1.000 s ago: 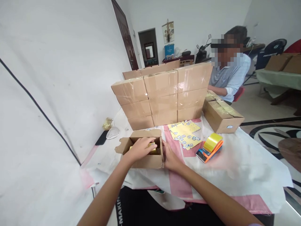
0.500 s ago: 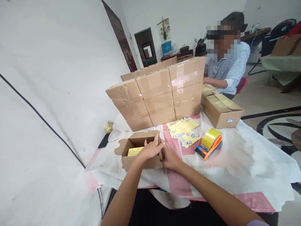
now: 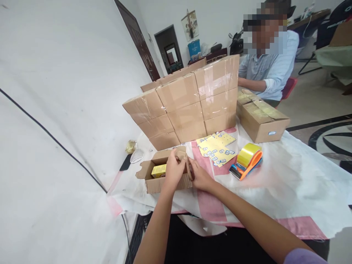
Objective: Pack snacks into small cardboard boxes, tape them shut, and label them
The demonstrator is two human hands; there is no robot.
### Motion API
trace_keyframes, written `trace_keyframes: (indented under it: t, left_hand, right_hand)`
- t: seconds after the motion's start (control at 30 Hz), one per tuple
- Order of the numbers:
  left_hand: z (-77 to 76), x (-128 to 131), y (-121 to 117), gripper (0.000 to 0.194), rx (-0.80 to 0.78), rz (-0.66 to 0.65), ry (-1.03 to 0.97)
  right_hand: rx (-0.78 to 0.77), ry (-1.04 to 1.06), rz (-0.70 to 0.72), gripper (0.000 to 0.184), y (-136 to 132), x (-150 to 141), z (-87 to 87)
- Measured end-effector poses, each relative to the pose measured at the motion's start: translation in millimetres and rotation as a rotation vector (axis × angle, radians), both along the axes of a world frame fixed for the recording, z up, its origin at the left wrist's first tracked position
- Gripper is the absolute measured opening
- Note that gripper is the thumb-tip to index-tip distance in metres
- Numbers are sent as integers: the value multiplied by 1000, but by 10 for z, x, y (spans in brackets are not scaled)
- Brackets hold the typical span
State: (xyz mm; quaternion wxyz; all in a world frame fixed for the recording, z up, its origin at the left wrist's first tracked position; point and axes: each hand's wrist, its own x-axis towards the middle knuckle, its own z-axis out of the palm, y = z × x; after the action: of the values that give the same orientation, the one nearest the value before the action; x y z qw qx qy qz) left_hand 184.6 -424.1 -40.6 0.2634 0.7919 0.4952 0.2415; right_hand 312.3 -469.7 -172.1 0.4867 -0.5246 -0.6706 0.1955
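Cardboard box (image 3: 155, 186), one, two hands on its right end

Left hand (image 3: 175, 169) is curling over that end, fingers bent; can't tell if it's pinching the flap. Right hand (image 3: 201, 176) is bracing the outside, partly curled; grip unclear. One yellow pack (image 3: 158, 171) is lying inside, left of the hands. Nine carton faces (image 3: 184, 115) are showing behind; one tape dispenser (image 3: 247, 161) is sitting to the right.

Bright, diffuse light; wide-angle distortion
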Motion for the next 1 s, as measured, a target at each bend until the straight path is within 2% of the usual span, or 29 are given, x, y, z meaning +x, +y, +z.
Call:
trace_keyframes:
  t: [0.2, 0.3, 0.4, 0.53, 0.6, 0.67, 0.73, 0.8, 0.9, 1.0]
  left_hand:
    - [61, 21, -61, 62, -11, -132, 65]
    - [84, -22, 4, 56, -37, -218, 70]
    - [101, -109, 108, 53, -21, -207, 21]
    - [115, -368, 245, 42, 44, -87, -11]
    - [100, -611, 327, 37, 89, 45, -24]
    - [53, -924, 418, 45, 123, 243, -58]
    - [-30, -1254, 500, 64, 104, 420, -103]
    - [-135, -1528, 550, 74, 34, 488, -144]
    - [-288, -1730, 543, 77, -35, 386, -203]
    - [-391, -1707, 472, 76, -34, 143, -233]
  right_hand:
    - [30, -16, 17, 117, -18, 18, 40]
    - [14, -43, -1, 114, -16, 17, 31]
    - [-21, -69, -33, 116, -2, 6, 5]
    - [-27, -104, -24, 118, -9, 19, 18]
    - [-12, -124, -13, 120, -30, 41, 48]
    - [4, -141, -2, 123, -54, 64, 76]
    - [13, -147, 11, 126, -69, 75, 92]
    - [10, -144, 18, 127, -70, 72, 94]
    - [-13, -136, 23, 128, -54, 94, 107]
    - [-61, -120, 76, 129, -47, 259, 193]
